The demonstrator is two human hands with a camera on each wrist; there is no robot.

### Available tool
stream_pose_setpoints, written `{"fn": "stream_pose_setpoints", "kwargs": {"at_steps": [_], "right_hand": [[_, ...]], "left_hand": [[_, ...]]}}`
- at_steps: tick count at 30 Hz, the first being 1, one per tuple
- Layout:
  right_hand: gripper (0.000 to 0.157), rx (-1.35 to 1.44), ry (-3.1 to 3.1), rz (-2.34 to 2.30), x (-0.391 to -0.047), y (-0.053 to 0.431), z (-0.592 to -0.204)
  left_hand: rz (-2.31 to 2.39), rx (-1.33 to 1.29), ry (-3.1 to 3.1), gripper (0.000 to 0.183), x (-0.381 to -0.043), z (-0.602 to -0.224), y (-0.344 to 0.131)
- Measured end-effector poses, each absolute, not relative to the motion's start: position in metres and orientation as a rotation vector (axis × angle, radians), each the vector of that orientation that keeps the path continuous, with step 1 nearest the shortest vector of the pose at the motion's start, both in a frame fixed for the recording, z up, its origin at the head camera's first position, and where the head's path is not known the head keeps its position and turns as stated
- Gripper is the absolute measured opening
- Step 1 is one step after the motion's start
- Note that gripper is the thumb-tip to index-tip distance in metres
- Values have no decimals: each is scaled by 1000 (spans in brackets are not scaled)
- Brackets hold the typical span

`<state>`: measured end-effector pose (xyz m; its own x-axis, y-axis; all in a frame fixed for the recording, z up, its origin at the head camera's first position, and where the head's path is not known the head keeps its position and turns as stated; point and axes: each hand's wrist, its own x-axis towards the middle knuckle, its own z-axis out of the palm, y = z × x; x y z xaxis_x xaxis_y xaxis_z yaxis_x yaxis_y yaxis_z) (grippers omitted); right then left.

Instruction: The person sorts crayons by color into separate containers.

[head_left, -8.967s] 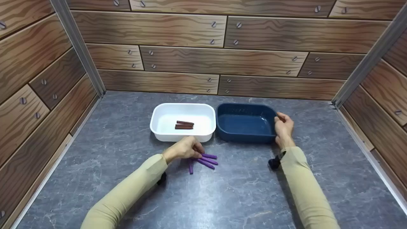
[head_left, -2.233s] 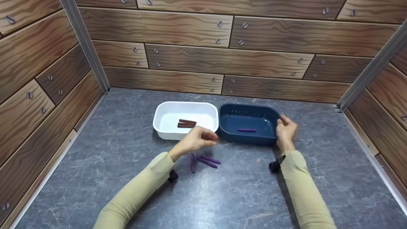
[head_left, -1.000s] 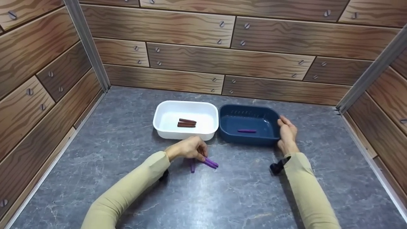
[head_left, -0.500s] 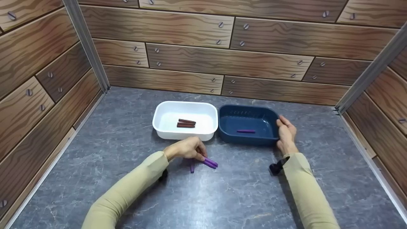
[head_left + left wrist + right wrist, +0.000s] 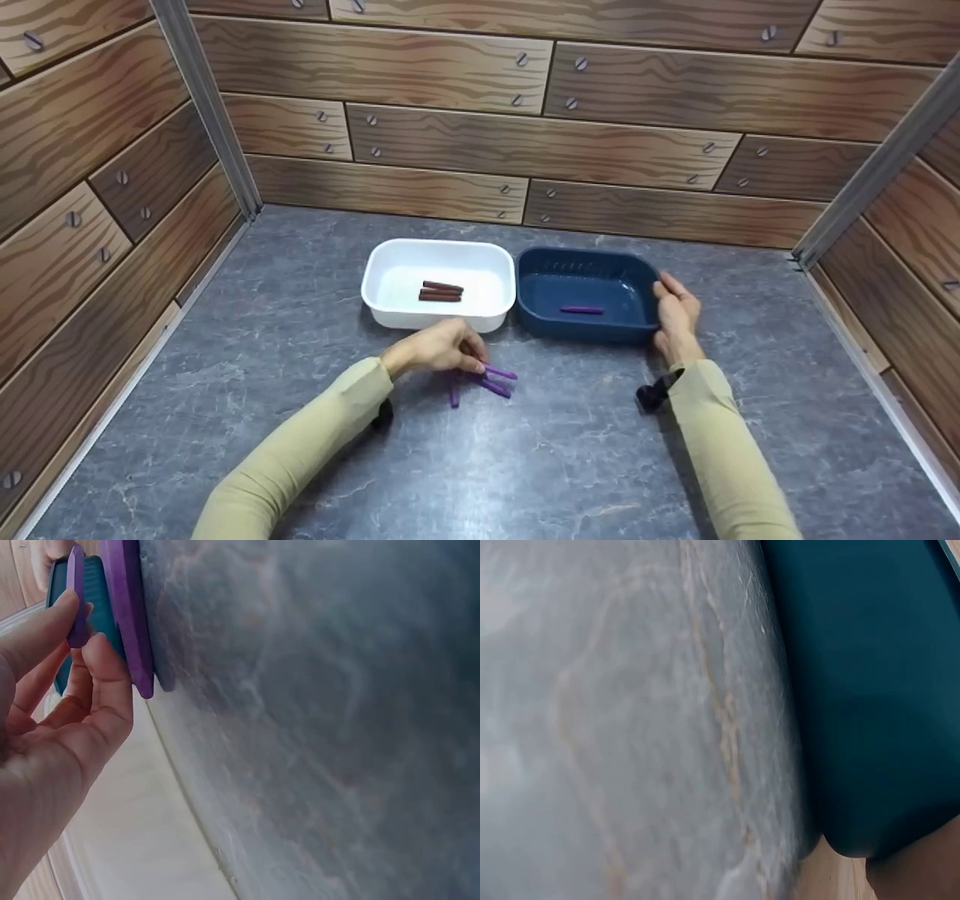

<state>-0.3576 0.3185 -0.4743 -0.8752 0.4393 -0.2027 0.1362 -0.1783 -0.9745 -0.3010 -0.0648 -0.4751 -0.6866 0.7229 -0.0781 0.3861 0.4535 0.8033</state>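
My left hand (image 5: 448, 346) pinches one end of a purple crayon (image 5: 500, 372) between thumb and fingertips. In the left wrist view this slim faceted crayon (image 5: 77, 596) stands in the pinch, and another purple crayon (image 5: 127, 615) lies on the table beside the fingers. On the tabletop in the head view, one purple crayon (image 5: 495, 388) slants just below the held one, and another (image 5: 454, 395) points toward me. My right hand (image 5: 677, 313) grips the right end of a dark blue bin (image 5: 589, 330), which has a single purple crayon (image 5: 581, 310) on its floor.
A white bin (image 5: 390, 318) stands close against the blue bin's left side, with several brown crayons (image 5: 441, 295) lying in it. Grey marbled tabletop (image 5: 570, 465) spreads in front of both bins. Wood-patterned walls (image 5: 435, 135) enclose the back and sides.
A purple crayon now lies in the blue bin. My left hand came back to the crayons on the table and has just lifted one away from its neighbour. The right hand keeps hold of the blue bin.
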Motion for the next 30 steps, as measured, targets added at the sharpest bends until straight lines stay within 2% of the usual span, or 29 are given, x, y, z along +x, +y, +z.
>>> {"fn": "stream_pose_setpoints", "kwargs": {"at_steps": [23, 30], "right_hand": [[47, -654, -1954, 2071, -354, 317, -476], [47, -632, -1965, 2078, -355, 316, -476]], "left_hand": [[1390, 1048, 2265, 11, -305, -453, -43], [1442, 1002, 2292, 10, -311, -450, -37]]}}
